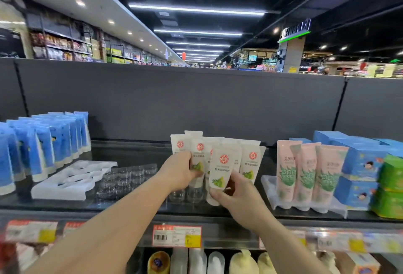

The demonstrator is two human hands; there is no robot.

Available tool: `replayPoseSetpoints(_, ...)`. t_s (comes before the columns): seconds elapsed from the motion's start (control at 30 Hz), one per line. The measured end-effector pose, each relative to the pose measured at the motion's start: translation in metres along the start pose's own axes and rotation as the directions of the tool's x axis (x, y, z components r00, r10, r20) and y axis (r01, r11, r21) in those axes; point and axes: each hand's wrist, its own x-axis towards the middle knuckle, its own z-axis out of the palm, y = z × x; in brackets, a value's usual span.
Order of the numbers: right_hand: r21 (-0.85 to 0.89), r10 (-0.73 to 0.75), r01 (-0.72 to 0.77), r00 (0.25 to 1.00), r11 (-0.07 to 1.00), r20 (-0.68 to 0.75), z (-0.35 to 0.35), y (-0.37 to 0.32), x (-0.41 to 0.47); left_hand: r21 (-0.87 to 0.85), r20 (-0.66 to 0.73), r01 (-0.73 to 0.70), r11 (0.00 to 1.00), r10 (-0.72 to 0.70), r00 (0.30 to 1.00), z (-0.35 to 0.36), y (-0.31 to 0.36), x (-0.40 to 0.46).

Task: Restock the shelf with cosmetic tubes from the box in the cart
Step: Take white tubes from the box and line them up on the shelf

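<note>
Several blue tubes point(43, 147) stand in a row at far left of the shelf point(135, 206), caps down. Next, a white moulded tray point(72, 180) with vacant sockets, then a clear plastic tray point(126, 177), ribbed and glossy. Centre: a cluster of white tubes point(250, 160), cap down, flat crimped ends up, smooth printed skin. Left hand point(181, 171) curls round one white tube point(197, 160) at mid-body. Right hand point(235, 193) pinches another white tube point(220, 169) low, near the cap. Judged light, soft-walled, slightly slippery; the firmest hold is probably near the stiff cap shoulder, since squeezing the belly would dent it. Top-heavy when stood on the cap, so each likely needs a socket. Right: pink tubes point(305, 171) in a frosted tray, then blue boxes point(359, 164) and green packs point(392, 186). Cart and box out of view.
</note>
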Motion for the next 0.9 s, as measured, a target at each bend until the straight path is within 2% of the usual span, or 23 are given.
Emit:
replayPoseSetpoints(0.3,-0.011,0.020,-0.020,1.000,1.000,-0.013,0.002,-0.001,0.000,-0.112,-0.007,-0.055,0.992,0.055,0.998,0.008,-0.017,-0.013)
replayPoseSetpoints(0.43,-0.027,0.045,-0.045,0.999,0.999,-0.012,0.001,-0.007,0.001,-0.239,0.004,-0.058,0.969,0.061,0.998,0.010,-0.024,-0.018)
replayPoseSetpoints(0.5,-0.045,0.058,-0.059,0.998,0.997,-0.018,0.001,-0.010,0.004,-0.268,-0.048,-0.080,0.960,0.069,0.996,0.008,-0.026,-0.026)
replayPoseSetpoints(0.6,-0.050,0.044,-0.046,0.999,0.998,-0.031,0.008,-0.021,0.011,-0.351,-0.216,-0.167,0.921,0.094,0.972,-0.006,-0.020,-0.040)
replayPoseSetpoints(0.67,-0.071,0.013,-0.014,1.000,0.997,-0.019,0.020,-0.031,0.016,-0.431,-0.103,-0.176,0.885,0.145,0.984,-0.017,-0.016,-0.045)
replayPoseSetpoints(0.73,-0.102,-0.035,0.036,0.999,0.994,0.010,0.035,-0.040,0.020,-0.390,0.054,-0.135,0.911,0.169,0.984,-0.024,-0.015,-0.047)
replayPoseSetpoints(0.8,-0.120,-0.051,0.052,0.999,0.991,0.010,0.048,-0.044,0.021,-0.338,0.056,-0.116,0.934,0.144,0.988,-0.033,-0.021,-0.044)
replayPoseSetpoints(0.9,-0.188,-0.028,0.021,0.999,0.982,-0.033,0.056,-0.041,0.018,-0.357,-0.010,-0.077,0.931,0.079,0.997,-0.049,-0.035,-0.037)
